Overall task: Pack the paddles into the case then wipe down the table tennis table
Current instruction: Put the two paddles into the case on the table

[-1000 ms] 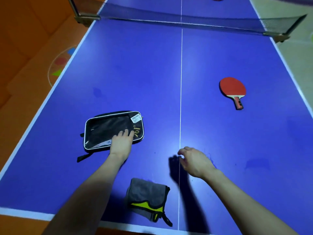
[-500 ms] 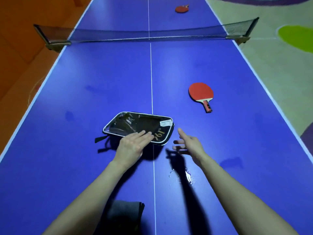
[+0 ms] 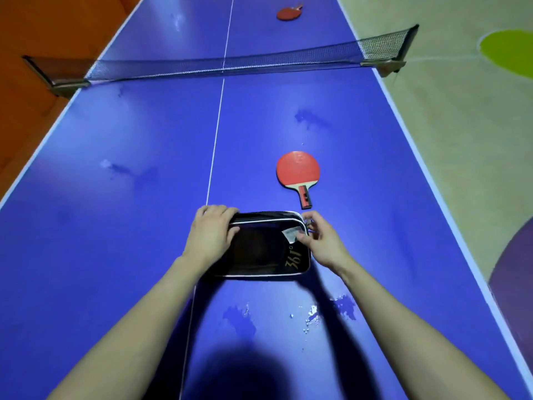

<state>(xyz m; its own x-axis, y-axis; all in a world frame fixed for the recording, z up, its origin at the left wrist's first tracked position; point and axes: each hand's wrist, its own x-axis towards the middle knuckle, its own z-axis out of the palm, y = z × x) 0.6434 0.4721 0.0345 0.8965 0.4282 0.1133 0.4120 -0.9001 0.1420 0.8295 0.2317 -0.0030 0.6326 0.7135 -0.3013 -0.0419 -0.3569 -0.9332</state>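
Table: blue top, not yet wiped; it serves as the bench for packing, so wiping sensibly waits until it is free of gear.
Net: stretched across the far part, splitting the two paddles between the halves.
Case: black with pale piping, flat on the near half just right of the centre line, square to the person so both hands reach its far edge.
Left hand: fingers curled over the case's far left corner, gripping it, probably to steady it against the pull of the zip.
Right hand: thumb and fingers pinch at the far right corner, where the zip pull seems to sit; the pull itself is too small to make out.
Near paddle: red face up, handle pointing at the case, just beyond its right corner and not touching it.
Far paddle: beyond the net, well apart from the case.
Wet spots: drops and smears near the person, the reason for wiping.
Change: half a second ago the left hand lay flat on the case and the right hung spread beside it; now both grasp it. The grey cloth at the near edge is out of view.
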